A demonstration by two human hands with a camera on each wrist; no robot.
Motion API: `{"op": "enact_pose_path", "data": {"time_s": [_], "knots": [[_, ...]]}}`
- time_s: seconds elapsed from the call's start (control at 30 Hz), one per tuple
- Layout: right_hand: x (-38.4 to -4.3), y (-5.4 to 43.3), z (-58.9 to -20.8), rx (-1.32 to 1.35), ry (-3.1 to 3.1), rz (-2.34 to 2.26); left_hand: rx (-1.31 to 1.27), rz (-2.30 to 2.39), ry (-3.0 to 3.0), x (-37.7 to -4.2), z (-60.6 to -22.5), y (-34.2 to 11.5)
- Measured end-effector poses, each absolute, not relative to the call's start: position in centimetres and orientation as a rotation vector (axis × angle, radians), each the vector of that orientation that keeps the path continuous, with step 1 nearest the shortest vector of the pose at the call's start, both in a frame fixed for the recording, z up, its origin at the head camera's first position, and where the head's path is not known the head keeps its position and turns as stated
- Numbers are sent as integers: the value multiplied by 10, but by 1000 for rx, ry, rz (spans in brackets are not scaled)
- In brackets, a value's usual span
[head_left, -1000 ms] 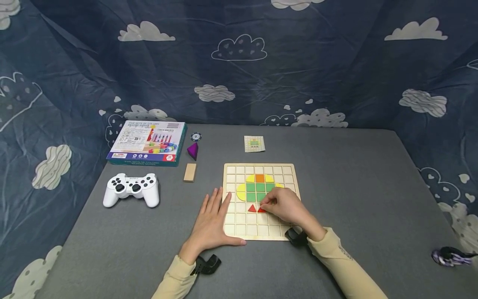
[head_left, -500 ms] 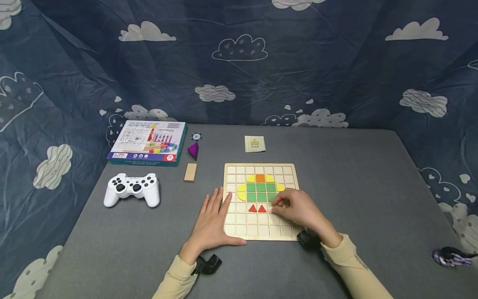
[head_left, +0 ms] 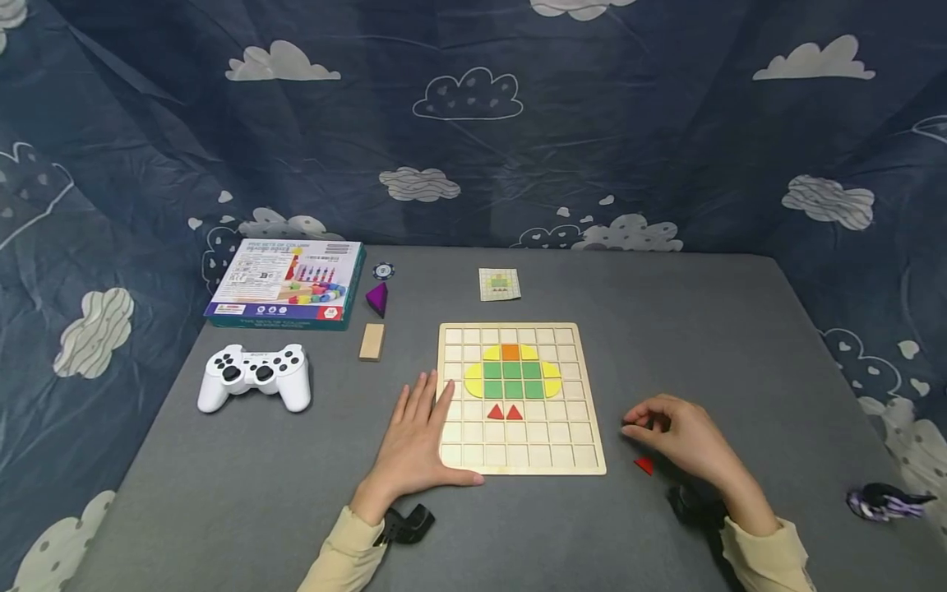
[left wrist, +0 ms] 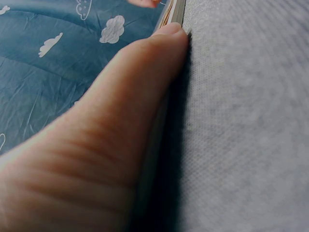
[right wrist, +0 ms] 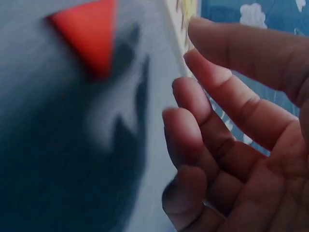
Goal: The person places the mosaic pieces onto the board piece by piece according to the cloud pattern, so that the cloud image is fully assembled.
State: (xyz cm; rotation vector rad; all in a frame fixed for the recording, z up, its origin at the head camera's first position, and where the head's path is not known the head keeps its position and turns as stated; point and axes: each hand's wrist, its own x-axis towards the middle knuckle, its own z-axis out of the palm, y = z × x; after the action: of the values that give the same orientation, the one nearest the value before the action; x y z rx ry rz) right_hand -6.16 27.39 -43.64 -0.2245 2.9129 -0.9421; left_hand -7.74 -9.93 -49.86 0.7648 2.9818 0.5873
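Observation:
My left hand [head_left: 416, 437] lies flat with fingers spread along the left edge of a wooden grid board [head_left: 558, 454], its thumb [left wrist: 169, 36] at the front edge. On the board sit green squares [head_left: 513, 381], an orange square [head_left: 510, 353], yellow rounded pieces [head_left: 474, 381] and two red triangles [head_left: 496, 413] in a row below. To the right of the board, my right hand [head_left: 688, 434] hovers over the table, fingers loosely bent and holding nothing. A loose red triangle [head_left: 644, 465] lies just under that hand; the right wrist view shows this red triangle [right wrist: 91, 36] apart from the fingertips.
A small pattern card [head_left: 499, 284] lies behind the board. To the left are a boxed set [head_left: 284, 284], a white game controller [head_left: 255, 376], a wooden block [head_left: 372, 342], a purple pyramid [head_left: 377, 299] and a round chip [head_left: 383, 270]. A purple-black object [head_left: 884, 503] lies far right.
My right hand has drawn away from the red triangles on the board to the right, off the board, near the loose red triangle. My left hand has stayed at the board's edge.

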Motion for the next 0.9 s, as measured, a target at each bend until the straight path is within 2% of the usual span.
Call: {"op": "enact_pose_path", "data": {"time_s": [0.5, 0.9], "knots": [[-40, 302, -447, -567, 2727, -1130, 755, 589, 2965, -78, -498, -99], [-44, 296, -443, -311, 2729, -1005, 761, 602, 2966, -78, -497, -99]]}}
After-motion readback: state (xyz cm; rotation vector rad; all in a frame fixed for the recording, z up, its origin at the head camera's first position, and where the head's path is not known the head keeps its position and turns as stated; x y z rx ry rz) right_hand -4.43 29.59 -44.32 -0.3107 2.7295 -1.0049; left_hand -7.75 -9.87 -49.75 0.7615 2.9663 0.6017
